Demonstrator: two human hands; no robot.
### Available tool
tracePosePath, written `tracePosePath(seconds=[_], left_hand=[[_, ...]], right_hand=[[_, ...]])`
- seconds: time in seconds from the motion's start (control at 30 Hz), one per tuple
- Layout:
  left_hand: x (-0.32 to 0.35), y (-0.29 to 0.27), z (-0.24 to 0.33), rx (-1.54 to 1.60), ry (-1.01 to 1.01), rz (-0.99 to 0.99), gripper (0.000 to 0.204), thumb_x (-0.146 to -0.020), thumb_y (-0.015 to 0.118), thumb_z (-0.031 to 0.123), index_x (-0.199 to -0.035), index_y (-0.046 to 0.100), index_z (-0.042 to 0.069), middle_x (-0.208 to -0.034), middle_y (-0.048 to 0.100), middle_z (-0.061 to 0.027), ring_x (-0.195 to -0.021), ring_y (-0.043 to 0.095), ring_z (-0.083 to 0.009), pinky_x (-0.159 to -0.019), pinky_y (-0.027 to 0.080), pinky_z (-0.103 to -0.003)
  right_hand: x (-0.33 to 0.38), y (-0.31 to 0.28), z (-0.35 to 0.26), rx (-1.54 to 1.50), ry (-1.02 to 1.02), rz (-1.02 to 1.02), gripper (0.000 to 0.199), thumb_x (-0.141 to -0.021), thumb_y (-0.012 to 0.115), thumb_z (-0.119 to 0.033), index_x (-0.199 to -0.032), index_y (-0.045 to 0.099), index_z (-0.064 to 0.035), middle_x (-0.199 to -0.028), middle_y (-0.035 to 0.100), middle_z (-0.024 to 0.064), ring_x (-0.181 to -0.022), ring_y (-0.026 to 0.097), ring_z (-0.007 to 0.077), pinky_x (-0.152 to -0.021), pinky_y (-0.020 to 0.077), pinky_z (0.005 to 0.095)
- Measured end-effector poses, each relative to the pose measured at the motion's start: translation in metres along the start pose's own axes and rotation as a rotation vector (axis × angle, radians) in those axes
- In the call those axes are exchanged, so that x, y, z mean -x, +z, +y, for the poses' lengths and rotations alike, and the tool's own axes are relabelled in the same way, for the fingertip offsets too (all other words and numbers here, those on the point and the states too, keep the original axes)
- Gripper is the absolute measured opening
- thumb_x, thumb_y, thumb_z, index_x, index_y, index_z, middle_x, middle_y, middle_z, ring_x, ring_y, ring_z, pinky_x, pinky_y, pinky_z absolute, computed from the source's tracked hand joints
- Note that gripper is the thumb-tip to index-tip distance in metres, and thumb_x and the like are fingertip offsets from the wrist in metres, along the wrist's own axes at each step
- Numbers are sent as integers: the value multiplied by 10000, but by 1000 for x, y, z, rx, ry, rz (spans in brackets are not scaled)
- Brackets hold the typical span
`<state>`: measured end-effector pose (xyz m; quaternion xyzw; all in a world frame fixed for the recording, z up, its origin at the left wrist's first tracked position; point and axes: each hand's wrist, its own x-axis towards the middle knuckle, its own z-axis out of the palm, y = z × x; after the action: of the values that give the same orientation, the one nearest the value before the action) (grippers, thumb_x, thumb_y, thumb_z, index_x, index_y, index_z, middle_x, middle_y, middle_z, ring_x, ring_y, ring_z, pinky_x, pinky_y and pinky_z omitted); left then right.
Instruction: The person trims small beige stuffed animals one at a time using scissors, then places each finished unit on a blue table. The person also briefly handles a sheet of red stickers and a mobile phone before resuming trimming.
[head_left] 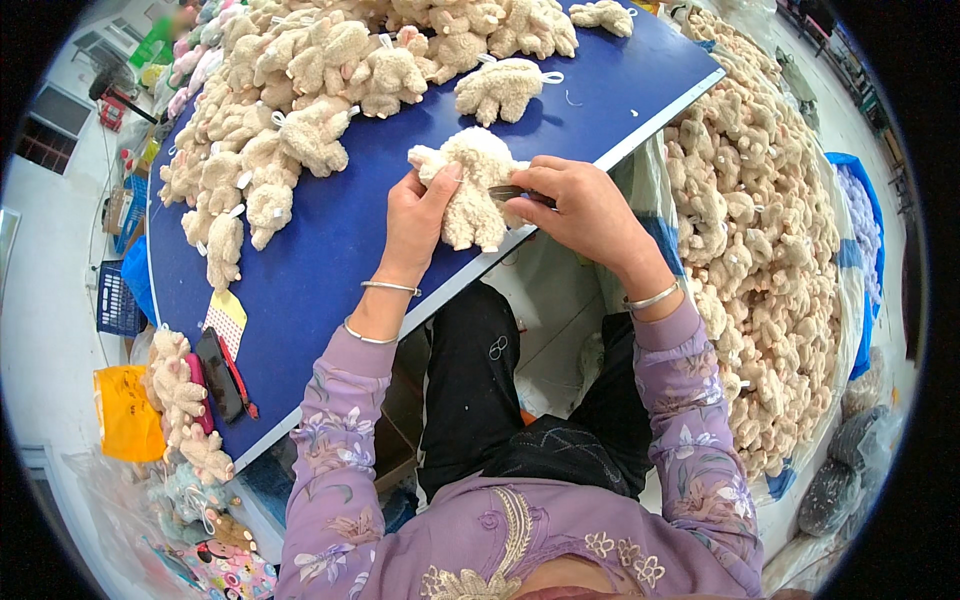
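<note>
toy (pixel 477 190), small, cream-coloured and fluffy, is hanging between both hands over the near edge of the blue counter (pixel 320 250). the left hand (pixel 416 222) is clamping its left side, the thumb pressing on the front. the right hand (pixel 580 207) is pinching a dark metal tool (pixel 510 192) between thumb and fingers, its tip touching the toy's right side; its exact kind is not showing clearly. another toy (pixel 497 90) with white loops is lying just beyond, near a thin thread (pixel 572 98). a pile of similar toys (pixel 325 60) is covering the far part, while more are filling a large sack (pixel 849 255) on the right. a dark phone (pixel 218 375) is resting near the left edge, beside yellow paper (pixel 224 312).
</note>
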<state>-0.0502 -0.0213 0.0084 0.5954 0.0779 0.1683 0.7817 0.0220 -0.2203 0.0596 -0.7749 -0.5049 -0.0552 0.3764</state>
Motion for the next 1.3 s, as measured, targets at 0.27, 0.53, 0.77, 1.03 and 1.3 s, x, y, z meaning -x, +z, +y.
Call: tracePosePath(seconds=[0.27, 0.53, 0.77, 1.03, 1.3], left_hand=[[1, 0, 2, -34, -13, -25, 245, -920, 626, 187, -1049, 607, -20, -946, 651, -41, -802, 597, -61, -708, 493, -227], [0, 3, 4, -32, 40, 47, 259, -913, 632, 184, -1063, 591, -22, -959, 650, -45, -813, 595, -67, -717, 497, -235], [3, 5, 2, -209, 112, 42, 250, -903, 649, 171, -1050, 600, -25, -960, 657, -48, -826, 598, -71, -717, 499, -237], [3, 4, 0, -251, 107, 24, 235, -900, 650, 178, -1006, 615, -29, -913, 662, -41, -796, 587, -66, -699, 493, -237], [-5, -4, 0, 31, 88, 81, 250, -922, 600, 192, -1065, 572, -11, -955, 608, -15, -812, 534, -43, -705, 456, -220]], right_hand=[[-3, 14, 6, -159, -39, 53, 188, -823, 670, -180, -890, 645, -6, -748, 587, 133, -680, 582, 309, -609, 464, 383], [1, 5, 2, -600, 271, 25, 235, -837, 693, -182, -935, 628, 22, -669, 566, 28, -607, 485, 87, -554, 424, 270], [-6, 20, -12, -283, 195, 107, 266, -794, 723, -205, -951, 616, -19, -740, 606, 162, -604, 570, 288, -576, 458, 347], [-8, 31, -18, -473, 229, -41, 141, -832, 657, -145, -893, 631, -21, -796, 660, 96, -714, 630, 212, -641, 487, 319], [2, -5, -15, -908, 258, -305, 212, -915, 598, -192, -880, 657, 8, -710, 596, -16, -623, 525, 71, -583, 444, 226]])
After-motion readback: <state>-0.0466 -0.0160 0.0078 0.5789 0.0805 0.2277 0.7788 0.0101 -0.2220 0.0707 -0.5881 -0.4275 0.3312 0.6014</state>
